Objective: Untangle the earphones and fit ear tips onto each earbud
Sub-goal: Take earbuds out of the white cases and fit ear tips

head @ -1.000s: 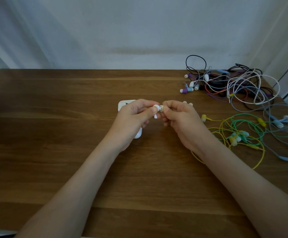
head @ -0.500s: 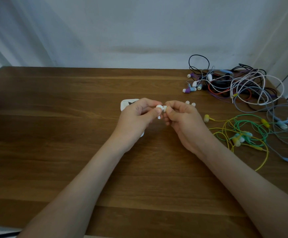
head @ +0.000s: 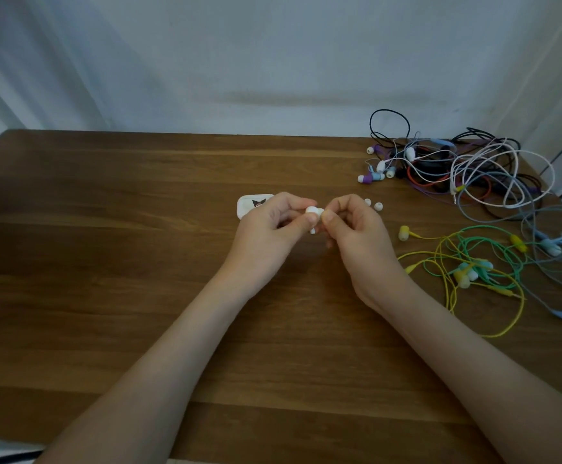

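Observation:
My left hand [head: 273,229] pinches a small white earbud [head: 312,214] above the middle of the wooden table [head: 105,262]. My right hand [head: 356,232] meets it from the right, thumb and fingers pressed against the earbud's tip; whatever it holds there is hidden by the fingers. Two loose white ear tips [head: 373,204] lie just behind my right hand. A white earbud case [head: 253,205] with a cartoon sticker sits behind my left hand, partly hidden.
A tangle of white, black, red, purple and grey wired earphones [head: 467,169] lies at the back right. Yellow and green earphones [head: 467,262] sprawl at the right, blue ones [head: 554,244] beyond them. A pale wall rises behind the table.
Both hands stay together at the earbud with only small finger shifts. The view has shifted slightly, so the hands and the table sit a little differently in frame.

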Demonstrator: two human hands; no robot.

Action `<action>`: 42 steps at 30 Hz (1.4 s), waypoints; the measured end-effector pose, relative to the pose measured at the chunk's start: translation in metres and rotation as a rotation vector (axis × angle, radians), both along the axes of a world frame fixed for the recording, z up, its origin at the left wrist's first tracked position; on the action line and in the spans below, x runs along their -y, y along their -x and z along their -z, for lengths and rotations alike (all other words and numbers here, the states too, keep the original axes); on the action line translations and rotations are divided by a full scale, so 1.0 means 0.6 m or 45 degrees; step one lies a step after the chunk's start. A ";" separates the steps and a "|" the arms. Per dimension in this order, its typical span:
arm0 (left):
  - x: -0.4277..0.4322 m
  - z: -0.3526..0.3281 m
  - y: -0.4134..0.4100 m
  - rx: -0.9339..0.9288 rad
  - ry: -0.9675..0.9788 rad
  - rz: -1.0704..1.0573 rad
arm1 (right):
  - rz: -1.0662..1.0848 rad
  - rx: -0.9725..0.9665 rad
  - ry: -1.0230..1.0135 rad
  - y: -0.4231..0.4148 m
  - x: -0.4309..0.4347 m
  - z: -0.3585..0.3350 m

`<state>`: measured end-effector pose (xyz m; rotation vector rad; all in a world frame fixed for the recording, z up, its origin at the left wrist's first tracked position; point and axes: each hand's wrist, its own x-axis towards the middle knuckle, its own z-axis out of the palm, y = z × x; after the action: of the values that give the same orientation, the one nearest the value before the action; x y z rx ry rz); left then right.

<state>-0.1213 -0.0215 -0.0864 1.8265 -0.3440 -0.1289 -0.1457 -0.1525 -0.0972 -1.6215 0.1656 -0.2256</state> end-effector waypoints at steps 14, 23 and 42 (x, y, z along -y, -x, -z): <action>-0.009 -0.012 -0.005 -0.067 0.022 0.017 | -0.080 0.210 0.261 -0.006 0.014 0.000; -0.033 -0.023 -0.003 0.361 -0.891 -0.571 | 0.007 -0.060 -0.079 -0.017 0.017 -0.001; -0.001 0.007 0.000 0.030 -0.361 -0.104 | -0.320 -0.005 0.221 -0.010 0.023 -0.002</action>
<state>-0.1211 -0.0207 -0.0906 2.1213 -0.2777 -0.1036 -0.1395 -0.1660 -0.0960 -1.7967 -0.0569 -0.0440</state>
